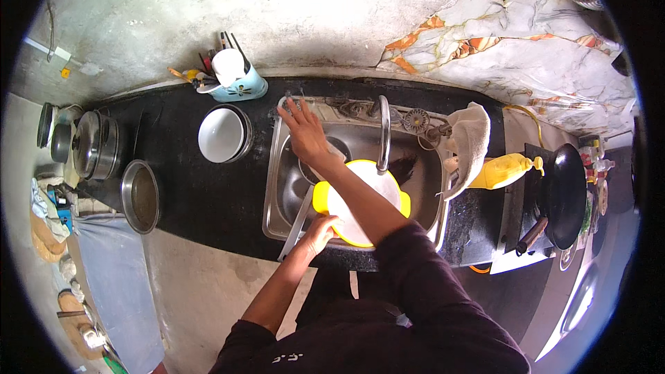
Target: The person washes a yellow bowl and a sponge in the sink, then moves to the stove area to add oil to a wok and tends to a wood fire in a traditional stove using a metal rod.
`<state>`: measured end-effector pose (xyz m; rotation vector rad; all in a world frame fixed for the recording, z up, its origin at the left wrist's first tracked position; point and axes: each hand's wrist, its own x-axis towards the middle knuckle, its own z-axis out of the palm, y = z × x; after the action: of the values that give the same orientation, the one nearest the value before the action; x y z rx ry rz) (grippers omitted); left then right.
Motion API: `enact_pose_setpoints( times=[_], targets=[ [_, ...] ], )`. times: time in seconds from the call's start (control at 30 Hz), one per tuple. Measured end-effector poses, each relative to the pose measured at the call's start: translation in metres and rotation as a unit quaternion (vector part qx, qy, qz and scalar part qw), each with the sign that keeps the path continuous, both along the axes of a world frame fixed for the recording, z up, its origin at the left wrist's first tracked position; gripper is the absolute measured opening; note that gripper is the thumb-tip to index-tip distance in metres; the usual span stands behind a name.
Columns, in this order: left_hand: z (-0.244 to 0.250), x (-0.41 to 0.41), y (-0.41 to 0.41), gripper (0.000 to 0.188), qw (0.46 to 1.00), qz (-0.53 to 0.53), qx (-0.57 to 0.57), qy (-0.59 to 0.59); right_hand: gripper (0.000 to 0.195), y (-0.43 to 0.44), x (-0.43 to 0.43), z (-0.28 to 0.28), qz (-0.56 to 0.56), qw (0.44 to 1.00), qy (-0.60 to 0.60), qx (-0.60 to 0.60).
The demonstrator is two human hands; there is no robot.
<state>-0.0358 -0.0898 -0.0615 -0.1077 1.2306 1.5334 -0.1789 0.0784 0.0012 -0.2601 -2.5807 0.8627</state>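
My left hand [319, 234] grips the lower left rim of a white bowl with a yellow rim and handles [358, 218], held over the stainless steel sink [431, 213]. Reaching across the bowl, my right hand [306, 137] is at the sink's upper left corner, fingers spread; what lies under its fingertips is partly hidden. A curved metal faucet [384, 130] arches above the bowl's upper edge. Behind my right wrist, a round metal vessel [338, 146] sits in the sink. A long flat metal handle or blade [298, 223] crosses the sink's lower left rim.
Stacked bowls [221, 135] and a light blue utensil holder [241, 88] stand left of the sink. Farther left are a steel basin [140, 197] and a lidded pot [96, 145]. Rightward are a draped cloth [470, 140], a yellow pump bottle [501, 171] and a black wok [566, 197].
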Motion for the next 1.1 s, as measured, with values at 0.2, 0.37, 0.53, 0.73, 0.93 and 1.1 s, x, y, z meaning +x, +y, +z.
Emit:
enact_pose_setpoints(
  times=[0.2, 0.37, 0.53, 0.73, 0.93, 1.1],
  targets=[
    [-0.004, -0.006, 0.01, 0.009, 0.997, 0.051, 0.023, -0.052, 0.034, 0.017, -0.041, -0.019, 0.0, 0.973, -0.204, 0.105],
    [0.029, -0.016, 0.023, 0.027, 0.994, 0.089, -0.002, -0.07, 0.044, 0.01, 0.042, -0.014, -0.067, 0.973, 0.037, -0.219],
    [0.04, -0.023, 0.032, 0.046, 0.993, 0.07, -0.002, -0.098, 0.061, 0.063, 0.183, -0.003, -0.043, 0.967, -0.187, -0.167],
    [0.023, -0.024, 0.044, 0.038, 0.996, 0.072, -0.009, -0.048, 0.035, 0.025, 0.259, -0.09, 0.202, 0.944, -0.105, 0.238],
    [0.007, -0.031, 0.043, 0.025, 0.992, 0.105, -0.002, -0.069, 0.043, -0.023, 0.245, 0.008, 0.004, 0.99, -0.117, -0.084],
    [0.058, -0.039, 0.058, 0.046, 0.999, 0.008, -0.021, -0.024, 0.033, 0.042, 0.284, -0.012, 0.068, 0.984, -0.081, 0.143]
  ],
)
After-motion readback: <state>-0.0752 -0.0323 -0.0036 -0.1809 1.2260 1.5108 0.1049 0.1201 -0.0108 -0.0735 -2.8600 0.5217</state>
